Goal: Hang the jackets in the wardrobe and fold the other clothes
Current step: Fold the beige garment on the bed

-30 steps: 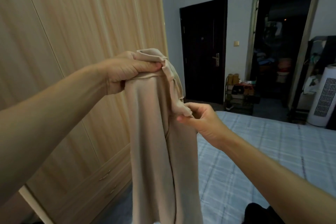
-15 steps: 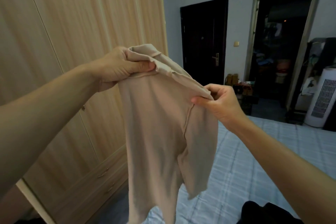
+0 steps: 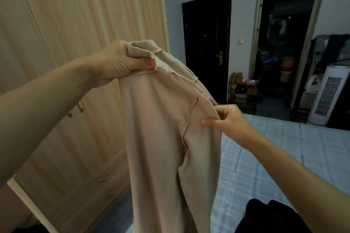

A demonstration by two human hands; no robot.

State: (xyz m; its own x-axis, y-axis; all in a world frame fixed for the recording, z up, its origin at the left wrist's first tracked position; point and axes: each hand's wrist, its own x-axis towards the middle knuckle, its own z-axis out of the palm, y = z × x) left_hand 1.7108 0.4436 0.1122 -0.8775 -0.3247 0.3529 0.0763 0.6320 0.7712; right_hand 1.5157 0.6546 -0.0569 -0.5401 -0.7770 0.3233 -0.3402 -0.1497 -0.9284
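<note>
A beige knit top (image 3: 161,138) hangs in the air in front of me, seams outward. My left hand (image 3: 121,62) grips its upper left corner near the collar, held high. My right hand (image 3: 231,121) pinches the fabric at the right shoulder, lower and to the right. The garment's lower part drops out of view at the bottom. The light wooden wardrobe (image 3: 75,43) stands closed on the left. A dark garment (image 3: 270,217) lies on the bed at the bottom right.
A bed with a pale blue checked cover (image 3: 284,157) fills the right. Behind it are a dark closed door (image 3: 206,43), an open doorway (image 3: 284,43), a small shoe rack (image 3: 244,92) and a white tower fan (image 3: 329,96).
My right hand has moved from the collar area out and down along the shoulder, spreading the top wider. My left hand kept its grip and stayed high.
</note>
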